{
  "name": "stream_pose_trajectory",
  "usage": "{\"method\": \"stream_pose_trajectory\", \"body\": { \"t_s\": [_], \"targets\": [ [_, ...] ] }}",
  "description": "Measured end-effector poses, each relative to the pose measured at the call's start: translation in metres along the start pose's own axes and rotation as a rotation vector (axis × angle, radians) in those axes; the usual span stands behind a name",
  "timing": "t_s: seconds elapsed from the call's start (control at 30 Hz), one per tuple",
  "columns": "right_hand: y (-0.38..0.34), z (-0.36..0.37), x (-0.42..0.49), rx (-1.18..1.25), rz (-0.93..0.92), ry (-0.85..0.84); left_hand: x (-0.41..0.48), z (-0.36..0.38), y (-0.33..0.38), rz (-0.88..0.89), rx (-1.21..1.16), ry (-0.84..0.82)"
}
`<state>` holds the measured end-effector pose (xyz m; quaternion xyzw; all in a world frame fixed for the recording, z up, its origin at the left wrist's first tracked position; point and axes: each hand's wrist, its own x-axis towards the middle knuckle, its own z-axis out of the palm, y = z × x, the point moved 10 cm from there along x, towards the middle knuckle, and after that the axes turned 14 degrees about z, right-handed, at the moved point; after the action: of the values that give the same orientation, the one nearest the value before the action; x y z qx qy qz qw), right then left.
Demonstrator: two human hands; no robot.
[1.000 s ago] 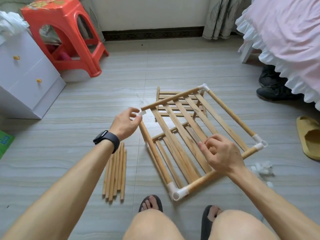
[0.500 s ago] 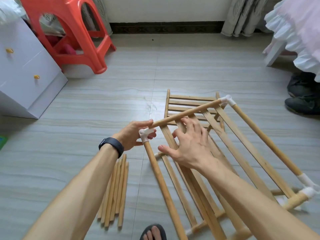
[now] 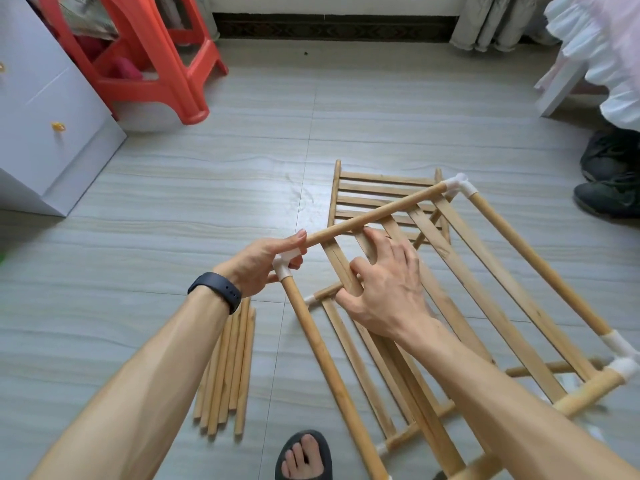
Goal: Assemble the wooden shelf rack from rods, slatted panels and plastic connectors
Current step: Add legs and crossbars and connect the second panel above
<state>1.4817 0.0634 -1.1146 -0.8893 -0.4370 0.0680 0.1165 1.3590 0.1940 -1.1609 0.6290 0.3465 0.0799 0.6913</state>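
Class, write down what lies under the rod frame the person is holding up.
Under the rod frame a slatted panel lies flat on the floor, beside another frame with a white connector. The right hand and forearm cover its middle.

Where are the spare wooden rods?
In the head view, the loose rods lie bundled on the floor at lower left, partly under the left forearm, beside the frame's left rod.
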Motion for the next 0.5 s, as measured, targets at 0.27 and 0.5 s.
{"method": "stream_pose_trajectory", "body": {
  "t_s": [0.27, 0.5],
  "targets": [
    [-0.009, 0.008, -0.008, -0.039, -0.032, -0.026, -0.007, -0.002, 0.009, 0.119, -0.046, 0.218],
    [-0.019, 0.014, -0.023, -0.024, -0.228, -0.215, -0.054, -0.003, 0.001, 0.223, 0.133, 0.327]
  ]
}}
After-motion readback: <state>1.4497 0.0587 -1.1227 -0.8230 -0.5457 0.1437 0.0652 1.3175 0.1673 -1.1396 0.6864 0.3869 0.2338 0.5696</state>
